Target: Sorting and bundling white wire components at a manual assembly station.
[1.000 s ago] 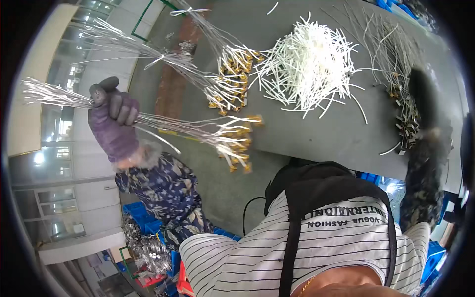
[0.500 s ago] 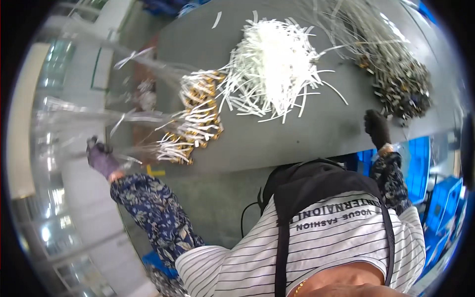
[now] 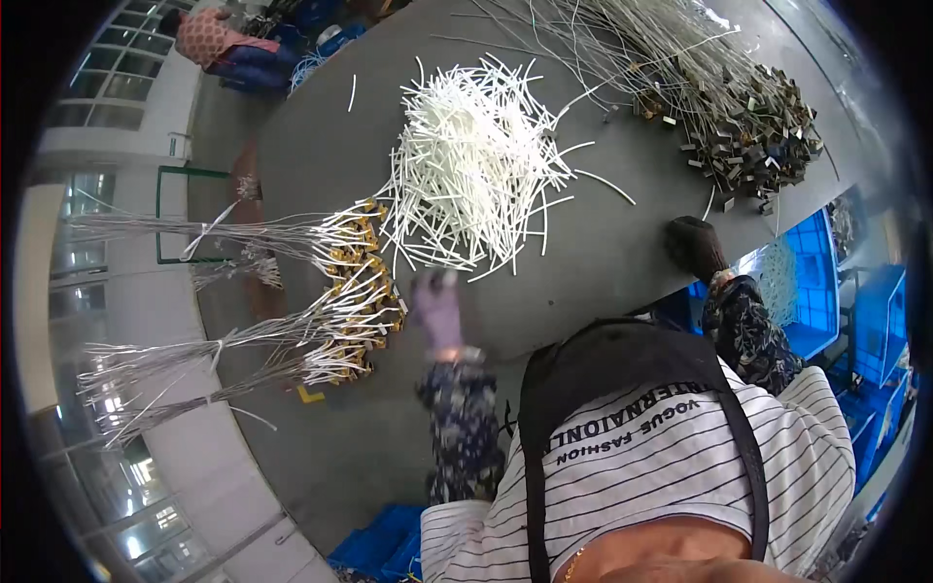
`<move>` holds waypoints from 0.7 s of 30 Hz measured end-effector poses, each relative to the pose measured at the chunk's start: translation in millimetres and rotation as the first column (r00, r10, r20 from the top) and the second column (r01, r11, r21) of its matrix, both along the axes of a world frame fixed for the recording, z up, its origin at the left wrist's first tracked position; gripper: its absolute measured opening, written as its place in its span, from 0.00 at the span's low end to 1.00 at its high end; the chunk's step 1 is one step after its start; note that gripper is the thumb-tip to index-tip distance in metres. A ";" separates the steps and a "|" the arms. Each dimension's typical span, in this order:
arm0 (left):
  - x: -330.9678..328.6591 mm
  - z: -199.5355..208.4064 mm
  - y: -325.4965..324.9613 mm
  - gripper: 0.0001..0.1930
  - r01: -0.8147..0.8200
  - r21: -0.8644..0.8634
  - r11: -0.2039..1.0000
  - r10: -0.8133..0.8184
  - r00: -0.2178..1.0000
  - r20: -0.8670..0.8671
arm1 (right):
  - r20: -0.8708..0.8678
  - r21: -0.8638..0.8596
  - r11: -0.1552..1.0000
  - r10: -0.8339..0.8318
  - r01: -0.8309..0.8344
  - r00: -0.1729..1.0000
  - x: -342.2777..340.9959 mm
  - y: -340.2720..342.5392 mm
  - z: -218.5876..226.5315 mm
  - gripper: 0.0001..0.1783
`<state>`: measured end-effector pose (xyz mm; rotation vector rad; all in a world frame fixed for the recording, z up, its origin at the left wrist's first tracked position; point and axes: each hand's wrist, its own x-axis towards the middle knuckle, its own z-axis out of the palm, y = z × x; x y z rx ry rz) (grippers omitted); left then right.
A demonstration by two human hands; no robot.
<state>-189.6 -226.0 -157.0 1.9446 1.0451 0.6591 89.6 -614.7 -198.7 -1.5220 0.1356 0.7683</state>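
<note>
My left hand [image 3: 436, 313], in a purple glove and smeared by motion, is at the near edge of a heap of white tube pieces [image 3: 471, 175]; its grip cannot be made out. My right hand [image 3: 694, 247], in a dark glove, rests at the table's near edge with its fingers drawn together. Nothing shows in it. Left of the heap lie tied bundles of thin cables [image 3: 262, 335] with white sleeves and yellow-brown ends. Their tails hang out past the table's left edge.
Beyond my right hand, a large pile of grey cables [image 3: 753, 136] with metallic ends covers the table [image 3: 544, 282]. Blue crates [image 3: 814, 282] stand at the right below the edge. A person [image 3: 228, 44] is at the far left. One loose tube piece [image 3: 352, 93] lies apart.
My left hand has moved right, from the cable tails at the left to the white tube heap. The view has shifted. My right hand stays near the table edge.
</note>
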 end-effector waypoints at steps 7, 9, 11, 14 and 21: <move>173.5 27.3 -3.7 0.36 0.062 0.173 0.983 0.096 0.630 -0.771 | -0.172 0.042 0.999 -0.004 0.012 0.985 4.3 1.5 15.9 0.09; 185.4 21.6 2.7 0.30 0.098 0.046 0.994 -0.041 0.731 -0.681 | -0.200 0.034 0.999 -0.010 0.017 0.980 3.4 0.8 16.4 0.11; 179.9 5.7 22.1 0.23 -0.058 -0.127 0.990 -0.002 0.905 -0.426 | -0.172 -0.069 0.997 0.018 -0.030 0.985 2.1 4.1 17.6 0.12; 196.9 34.5 32.0 0.19 -0.156 -0.118 0.981 0.099 0.916 -0.388 | -0.108 -0.120 0.993 -0.010 -0.003 0.994 2.6 -1.4 14.1 0.13; 168.4 56.8 22.2 0.27 -0.181 -0.464 0.867 0.146 0.983 -0.111 | -0.205 -0.018 0.977 0.204 -0.212 0.957 7.3 -5.5 1.4 0.16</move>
